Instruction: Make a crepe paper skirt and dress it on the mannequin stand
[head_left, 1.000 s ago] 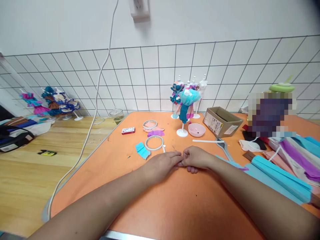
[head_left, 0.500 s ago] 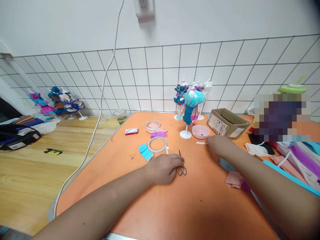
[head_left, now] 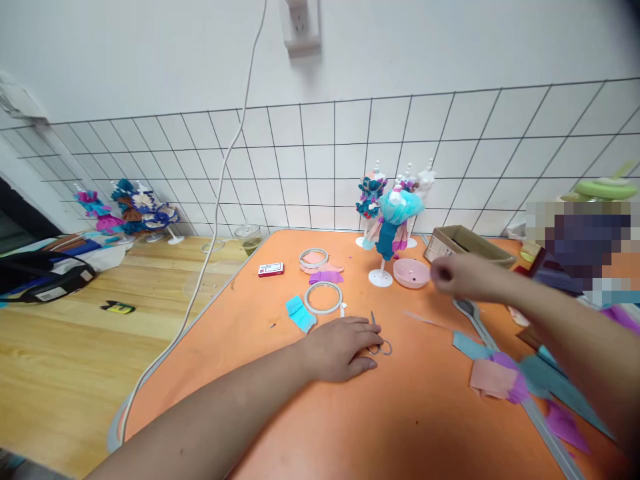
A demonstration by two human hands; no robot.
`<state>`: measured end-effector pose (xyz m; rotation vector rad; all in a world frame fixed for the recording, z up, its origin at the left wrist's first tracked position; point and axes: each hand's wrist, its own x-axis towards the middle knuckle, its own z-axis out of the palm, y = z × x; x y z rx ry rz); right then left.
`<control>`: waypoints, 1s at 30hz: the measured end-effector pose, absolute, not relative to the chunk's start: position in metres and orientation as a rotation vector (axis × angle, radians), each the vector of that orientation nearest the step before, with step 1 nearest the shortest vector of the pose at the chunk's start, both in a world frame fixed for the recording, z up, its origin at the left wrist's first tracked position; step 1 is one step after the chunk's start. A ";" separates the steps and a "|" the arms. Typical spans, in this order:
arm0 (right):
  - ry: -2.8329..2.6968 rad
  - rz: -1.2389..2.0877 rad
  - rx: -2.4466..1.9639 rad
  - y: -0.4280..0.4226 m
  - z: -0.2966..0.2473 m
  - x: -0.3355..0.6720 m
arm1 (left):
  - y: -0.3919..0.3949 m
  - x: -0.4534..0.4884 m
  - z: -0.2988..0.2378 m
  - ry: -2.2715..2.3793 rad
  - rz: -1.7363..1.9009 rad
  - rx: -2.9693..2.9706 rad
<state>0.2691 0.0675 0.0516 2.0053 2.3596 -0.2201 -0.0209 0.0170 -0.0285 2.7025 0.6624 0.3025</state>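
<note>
My left hand [head_left: 345, 348] lies palm down on the orange tabletop. Its fingers are stretched out and touch the small metal scissors [head_left: 385, 347], partly covering them. My right hand [head_left: 453, 275] is curled closed and blurred, just right of the pink bowl [head_left: 412, 274]; whatever it may hold is hidden. Below it, a thin whitish strip [head_left: 427, 320] shows smeared on the table. A dress form in teal and turquoise paper [head_left: 387, 237] stands behind the bowl. Left of my left hand are a turquoise paper piece [head_left: 301, 314] and a roll of tape [head_left: 323, 298].
A cardboard box [head_left: 473, 248] stands at the back right. Crepe paper pieces [head_left: 493, 379] lie along the right edge. Farther back are a small red-and-white box [head_left: 271, 269] and a purple paper piece [head_left: 327, 277]. A white cable [head_left: 217, 213] hangs down the left side.
The view has shifted slightly. My right hand has lifted from the strip and moved away from the tabletop, uncovering papers at the right. My left thumb has spread away from the scissors.
</note>
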 end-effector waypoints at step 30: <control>2.014 1.083 3.139 0.092 0.078 0.335 | 0.018 -0.021 -0.024 0.638 0.275 2.718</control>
